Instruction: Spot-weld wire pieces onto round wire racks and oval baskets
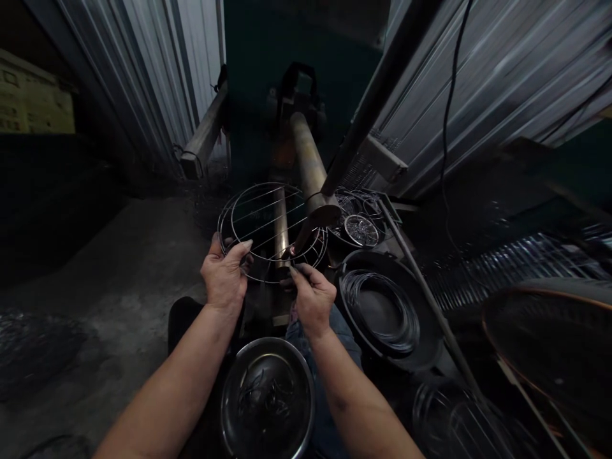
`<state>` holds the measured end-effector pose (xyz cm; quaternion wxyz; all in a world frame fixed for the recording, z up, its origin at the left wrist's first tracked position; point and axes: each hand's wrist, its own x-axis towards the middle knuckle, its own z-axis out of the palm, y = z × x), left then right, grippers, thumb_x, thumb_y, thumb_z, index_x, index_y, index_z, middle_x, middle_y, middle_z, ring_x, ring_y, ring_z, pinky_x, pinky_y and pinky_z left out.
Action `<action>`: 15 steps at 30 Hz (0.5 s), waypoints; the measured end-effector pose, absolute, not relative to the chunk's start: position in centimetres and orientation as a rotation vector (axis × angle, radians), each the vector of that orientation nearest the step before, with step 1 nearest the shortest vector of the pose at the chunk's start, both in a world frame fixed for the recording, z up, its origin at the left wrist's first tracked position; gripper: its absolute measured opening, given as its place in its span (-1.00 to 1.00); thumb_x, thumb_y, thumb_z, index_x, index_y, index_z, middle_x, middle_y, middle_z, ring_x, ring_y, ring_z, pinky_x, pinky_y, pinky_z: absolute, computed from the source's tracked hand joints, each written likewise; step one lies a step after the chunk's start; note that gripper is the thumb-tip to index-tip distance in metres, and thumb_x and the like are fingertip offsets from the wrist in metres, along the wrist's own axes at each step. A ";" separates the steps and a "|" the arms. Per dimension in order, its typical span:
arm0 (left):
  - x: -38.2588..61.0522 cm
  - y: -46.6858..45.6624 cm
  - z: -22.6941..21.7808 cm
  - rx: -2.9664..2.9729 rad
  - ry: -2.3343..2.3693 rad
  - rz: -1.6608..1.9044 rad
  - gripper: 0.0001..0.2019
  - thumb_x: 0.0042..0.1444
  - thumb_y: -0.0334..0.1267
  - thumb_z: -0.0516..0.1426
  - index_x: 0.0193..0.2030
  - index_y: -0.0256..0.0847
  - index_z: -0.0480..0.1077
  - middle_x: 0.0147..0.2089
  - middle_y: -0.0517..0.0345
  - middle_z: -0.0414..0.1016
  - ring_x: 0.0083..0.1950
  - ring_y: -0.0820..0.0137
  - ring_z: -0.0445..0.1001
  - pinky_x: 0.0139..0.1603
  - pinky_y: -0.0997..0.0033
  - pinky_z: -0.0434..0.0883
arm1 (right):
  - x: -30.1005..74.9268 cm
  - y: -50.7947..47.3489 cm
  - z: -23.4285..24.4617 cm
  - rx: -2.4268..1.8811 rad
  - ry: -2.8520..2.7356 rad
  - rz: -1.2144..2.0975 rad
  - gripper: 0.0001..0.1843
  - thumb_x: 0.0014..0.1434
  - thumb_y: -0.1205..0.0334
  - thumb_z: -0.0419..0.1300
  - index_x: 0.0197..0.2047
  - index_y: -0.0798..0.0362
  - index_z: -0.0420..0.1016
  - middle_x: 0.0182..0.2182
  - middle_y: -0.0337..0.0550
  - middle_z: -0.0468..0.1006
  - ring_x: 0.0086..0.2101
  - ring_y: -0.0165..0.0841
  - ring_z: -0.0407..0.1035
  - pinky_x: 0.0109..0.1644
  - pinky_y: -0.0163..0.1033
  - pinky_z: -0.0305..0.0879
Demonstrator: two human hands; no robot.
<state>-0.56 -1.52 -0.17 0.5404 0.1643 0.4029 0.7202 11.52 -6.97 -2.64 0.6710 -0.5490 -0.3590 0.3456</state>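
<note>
A round wire rack [255,241] with parallel bars across it is held level in front of me. My left hand [224,268] grips its near left rim, thumb on top. My right hand [313,290] is closed in a pinch near the rack's front right rim; what sits between its fingertips is too small to make out. Close by that hand, the tip of a dark upper electrode [306,234] meets the rim above a brass-coloured lower post [281,223], with a small reddish glow there. On my lap rests a metal bowl [268,398] with several short bent wires inside.
A black pan [342,280] with a wire coil [377,312] stands at the right, near a pile of wire rings [362,229]. A thick machine arm [308,156] juts toward me. A dark slanted bar [377,95] crosses above. Wire racks [516,268] lie farther right.
</note>
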 end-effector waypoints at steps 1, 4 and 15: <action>-0.5 -1.5 -0.2 0.383 0.957 1.714 -0.57 -0.41 -0.35 0.39 -0.32 -0.22 0.38 -0.34 0.26 0.35 -0.47 0.54 0.34 -0.50 0.52 0.32 | 11.5 -6.9 -2.6 -1.236 -0.799 0.782 -0.75 -0.06 0.08 0.34 -0.41 0.11 0.55 -0.55 -0.26 0.53 -0.59 -0.38 0.43 -0.49 -0.30 0.38; -0.4 -1.5 -0.2 0.381 0.949 1.716 -0.56 -0.39 -0.35 0.38 -0.29 -0.22 0.39 -0.31 0.25 0.37 -0.45 0.53 0.35 -0.49 0.52 0.32 | 11.6 -6.8 -2.5 -1.234 -0.787 0.782 -0.75 -0.08 0.08 0.35 -0.41 0.11 0.56 -0.54 -0.25 0.54 -0.58 -0.38 0.43 -0.48 -0.29 0.38; -0.4 -1.6 -0.4 0.406 0.911 1.736 -0.57 -0.36 -0.35 0.39 -0.27 -0.22 0.39 -0.31 0.26 0.34 -0.47 0.55 0.33 -0.50 0.50 0.33 | 11.4 -6.8 -1.9 -1.211 -0.752 0.802 -0.80 -0.10 0.15 0.35 -0.45 0.12 0.55 -0.57 -0.28 0.51 -0.59 -0.43 0.39 -0.50 -0.34 0.34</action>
